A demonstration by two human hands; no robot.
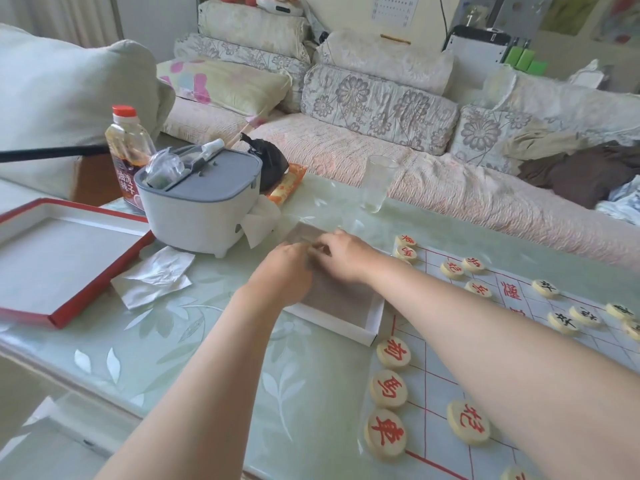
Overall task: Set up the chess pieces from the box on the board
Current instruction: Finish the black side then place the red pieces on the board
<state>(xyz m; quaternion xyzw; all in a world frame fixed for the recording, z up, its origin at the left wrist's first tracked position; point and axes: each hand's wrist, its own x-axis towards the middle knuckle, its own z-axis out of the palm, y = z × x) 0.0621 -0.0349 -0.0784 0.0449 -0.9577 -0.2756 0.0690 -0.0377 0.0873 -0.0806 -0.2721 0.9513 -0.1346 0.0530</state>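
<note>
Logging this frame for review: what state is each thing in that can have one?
Box: open.
Box lid: off, lying inside up.
Bottle: upright, capped.
Glass: upright.
Board: laid flat, partly set with pieces.
Left hand: in box, grip unclear.
Right hand: in box, grip unclear.

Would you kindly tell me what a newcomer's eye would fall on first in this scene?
The left hand and right hand meet over the shallow white box at the table's middle, too blurred to show whether they hold a piece. Right of the box, round cream chess pieces with red characters line the edge of the board. At far left lies a red-edged lid.
</note>
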